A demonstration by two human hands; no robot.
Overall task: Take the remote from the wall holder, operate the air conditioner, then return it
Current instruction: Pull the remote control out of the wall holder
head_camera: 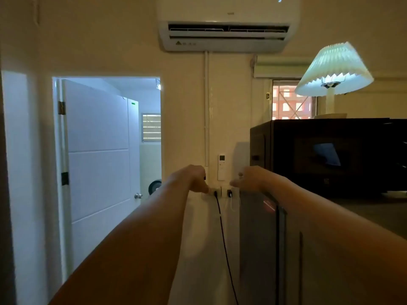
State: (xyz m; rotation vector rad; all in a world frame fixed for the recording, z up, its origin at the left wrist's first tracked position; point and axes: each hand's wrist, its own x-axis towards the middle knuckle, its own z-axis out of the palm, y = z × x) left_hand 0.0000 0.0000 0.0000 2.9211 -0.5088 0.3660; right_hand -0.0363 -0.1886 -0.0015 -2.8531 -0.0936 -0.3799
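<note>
A white remote [221, 166] sits upright in its holder on the cream wall, below the white air conditioner [226, 29], whose flap hangs open. Both my arms stretch forward toward the wall. My left hand [196, 178] is just left of the remote and lower, its fingers curled down at the socket strip [218, 192]. My right hand [248, 179] hovers just right of the remote, fingers loosely bent and pointing left, holding nothing. Neither hand touches the remote.
A black cable [222, 234] hangs down from the socket strip. A dark microwave [326, 157] stands on a fridge [264, 238] at the right, with a lit pleated lamp [334, 71] on top. An open white door [99, 161] is at the left.
</note>
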